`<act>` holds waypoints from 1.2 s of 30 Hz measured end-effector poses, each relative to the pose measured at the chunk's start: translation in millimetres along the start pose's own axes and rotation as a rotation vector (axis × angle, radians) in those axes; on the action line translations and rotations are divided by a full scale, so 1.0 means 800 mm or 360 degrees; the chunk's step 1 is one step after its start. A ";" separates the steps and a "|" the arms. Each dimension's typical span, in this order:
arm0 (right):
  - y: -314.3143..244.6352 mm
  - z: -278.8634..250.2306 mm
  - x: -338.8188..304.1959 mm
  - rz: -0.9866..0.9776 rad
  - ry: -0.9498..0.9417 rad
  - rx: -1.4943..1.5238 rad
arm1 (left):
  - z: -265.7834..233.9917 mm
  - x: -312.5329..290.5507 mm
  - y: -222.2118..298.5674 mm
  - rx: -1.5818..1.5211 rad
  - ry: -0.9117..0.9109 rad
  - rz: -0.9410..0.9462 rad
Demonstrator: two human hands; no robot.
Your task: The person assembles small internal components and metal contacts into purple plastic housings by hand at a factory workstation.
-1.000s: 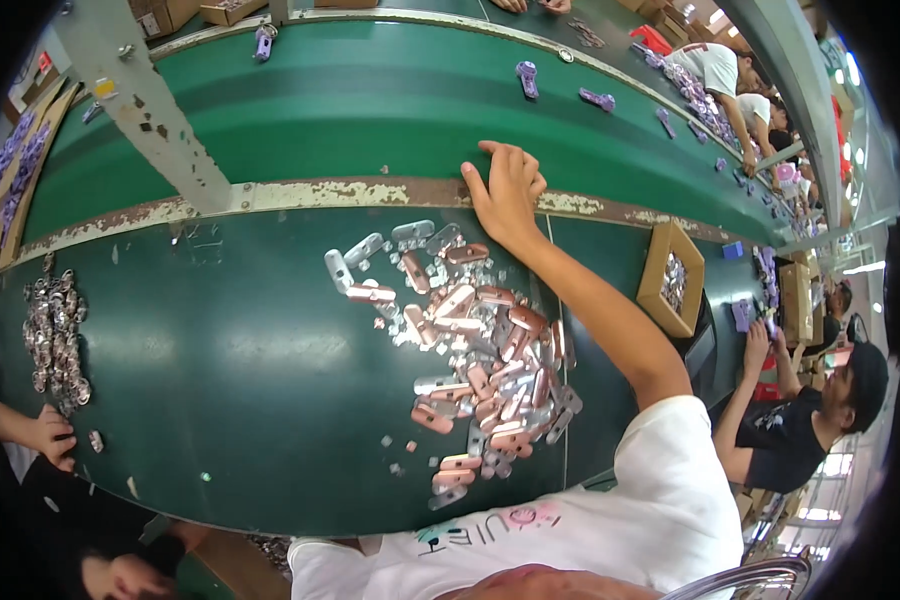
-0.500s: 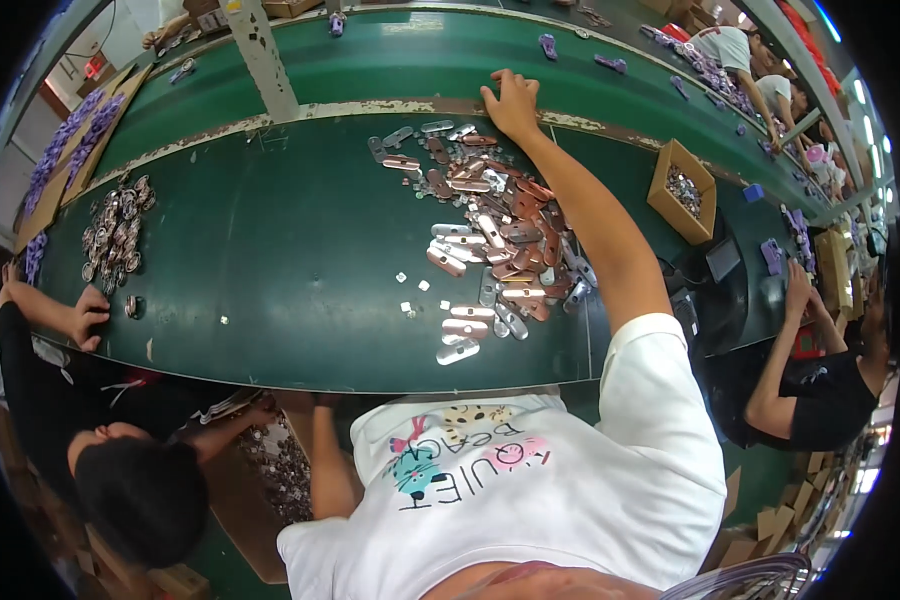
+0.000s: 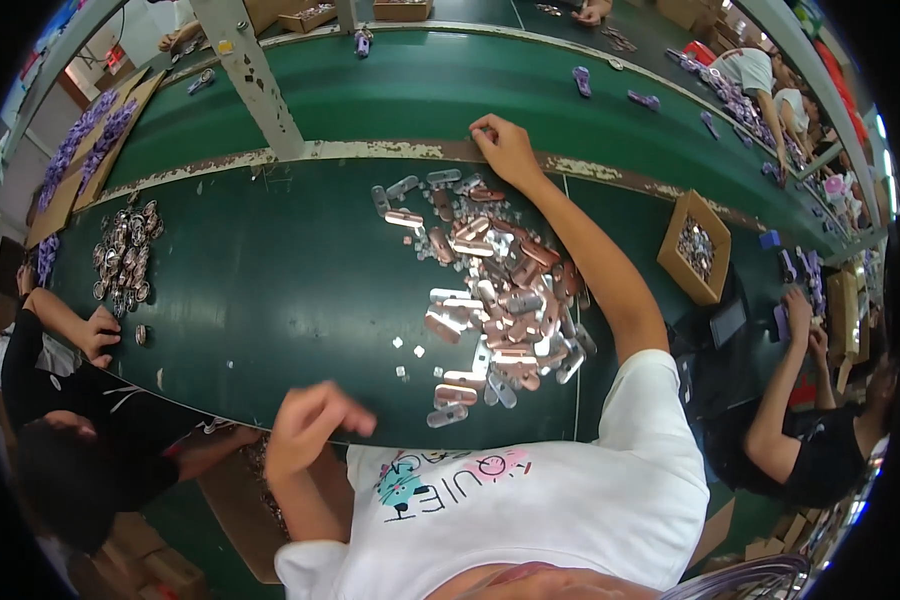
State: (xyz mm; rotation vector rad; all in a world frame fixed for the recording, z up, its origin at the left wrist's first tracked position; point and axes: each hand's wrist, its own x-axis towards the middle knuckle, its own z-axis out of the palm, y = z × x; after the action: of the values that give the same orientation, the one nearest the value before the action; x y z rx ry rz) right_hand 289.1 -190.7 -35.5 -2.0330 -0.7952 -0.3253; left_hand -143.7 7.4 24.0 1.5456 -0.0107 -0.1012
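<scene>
My right arm stretches over the table beside a heap of silver and copper-coloured oval metal plates [image 3: 515, 300]. At the far ledge is my right hand [image 3: 507, 152], its fingers bent and drawn together; what they may hold is hidden. Close to the table's front edge, my left hand [image 3: 315, 425] hovers, its fingers smeared by motion. Several small whitish pieces [image 3: 402, 371] lie apart from the heap, on its left. More small pieces are scattered among the plates.
A cardboard box [image 3: 715, 287] of small metal parts stands right of my right arm. Oval metal parts [image 3: 125, 255] are piled at the left, near a co-worker's hand [image 3: 98, 336]. Past the ledge [image 3: 370, 150] runs a green belt [image 3: 430, 90] carrying purple items. A post [image 3: 250, 80] rises there.
My left hand has come up from below the table's front edge into sight. My right hand stays at the ledge, its fingers now drawn in and turned left. The whole view has shifted.
</scene>
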 end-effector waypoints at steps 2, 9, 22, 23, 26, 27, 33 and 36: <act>-0.023 0.001 0.002 0.0026 -0.0419 -0.0057 | 0.035 0.090 0.017 0.0726 0.0199 0.0180; -0.044 0.013 -0.002 -0.0012 -0.0381 0.0176 | 0.088 0.166 -0.019 0.1691 -0.0219 0.1048; -0.106 -0.004 -0.010 0.0021 -0.1272 0.0204 | 0.063 0.170 -0.014 0.1440 0.0192 0.0966; -0.107 -0.004 -0.012 0.0150 -0.1257 0.0396 | 0.059 0.171 -0.017 0.1314 0.0253 0.0862; -0.134 -0.008 -0.016 0.0561 -0.1182 0.0976 | 0.049 0.171 -0.003 0.0489 0.0612 0.0212; -0.154 -0.010 -0.025 0.0626 -0.1138 0.1123 | 0.045 0.176 0.001 0.0136 0.0768 0.0221; -0.205 0.007 -0.082 0.0219 -0.1321 0.1173 | 0.008 0.190 -0.001 -0.0447 0.0835 0.0146; -0.195 -0.002 -0.052 0.0306 -0.1043 0.0686 | -0.001 0.191 -0.003 -0.0624 0.1027 0.0209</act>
State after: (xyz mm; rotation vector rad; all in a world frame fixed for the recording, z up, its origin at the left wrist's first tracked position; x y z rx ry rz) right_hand 156.7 -148.6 46.2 -1.7775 -0.9449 0.6071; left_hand 8.1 -3.0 12.9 1.1246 0.3957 0.4761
